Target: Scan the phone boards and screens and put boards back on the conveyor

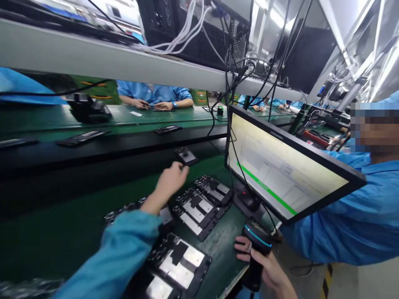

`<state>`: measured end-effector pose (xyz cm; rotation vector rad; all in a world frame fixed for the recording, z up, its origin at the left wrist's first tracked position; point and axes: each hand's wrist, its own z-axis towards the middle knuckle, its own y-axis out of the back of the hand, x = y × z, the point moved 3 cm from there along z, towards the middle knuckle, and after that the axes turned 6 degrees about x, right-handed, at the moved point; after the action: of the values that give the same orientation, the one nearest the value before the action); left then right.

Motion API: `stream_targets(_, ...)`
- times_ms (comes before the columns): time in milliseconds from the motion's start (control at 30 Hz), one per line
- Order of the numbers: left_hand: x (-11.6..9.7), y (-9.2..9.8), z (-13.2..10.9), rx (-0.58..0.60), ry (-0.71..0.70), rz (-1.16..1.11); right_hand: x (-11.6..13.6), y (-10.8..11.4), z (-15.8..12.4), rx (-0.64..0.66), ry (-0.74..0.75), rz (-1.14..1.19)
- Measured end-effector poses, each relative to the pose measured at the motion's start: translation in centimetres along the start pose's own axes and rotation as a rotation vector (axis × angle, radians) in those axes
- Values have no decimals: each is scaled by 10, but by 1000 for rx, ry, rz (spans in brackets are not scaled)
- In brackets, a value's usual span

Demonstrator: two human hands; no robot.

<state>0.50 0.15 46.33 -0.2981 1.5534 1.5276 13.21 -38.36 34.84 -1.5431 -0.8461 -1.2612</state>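
My left hand point(171, 182) reaches forward over the bench, fingers pinched at the near edge of a small dark phone assembly point(187, 156) with a silver area. My right hand point(270, 270) is wrapped around the handle of a black barcode scanner point(258, 238) with a lit blue strip, held upright at the bench's front edge. Between the hands lie overlapping groups of opened phone assemblies point(193, 211), with bare circuit boards and silver battery areas. More phone assemblies point(182, 262) lie nearer to me, and my left sleeve partly hides some of them.
A monitor point(286, 166) showing a green PASS bar stands right of the phones, a black mouse point(248, 200) by its base. Cables hang from the shelf point(124, 68) above. Several phone parts point(82, 138) lie on the raised ledge. A co-worker point(339, 199) is close on the right.
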Motion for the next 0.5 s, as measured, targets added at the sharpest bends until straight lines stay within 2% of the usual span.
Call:
stream_targets(100, 0, -37, -58, 410, 52, -72, 32, -15, 14, 8, 35, -17)
stream_targets(167, -7, -63, -83, 512, 119, -214, 55, -26, 33, 9, 61, -138)
stream_targets(233, -16, -84, -94, 473, 176, -296, 73, -35, 53, -5, 99, -290)
stream_targets(300, -24, -100, -97, 402, 208, -299, 79, -41, 66, -18, 133, -344)
stream_targets(400, -32, -111, -98, 302, 225, -249, 65, -44, 64, -12, 114, -232)
stream_targets(500, -32, -116, -99, 230, 235, -212, 40, -40, 43, -23, 65, -136)
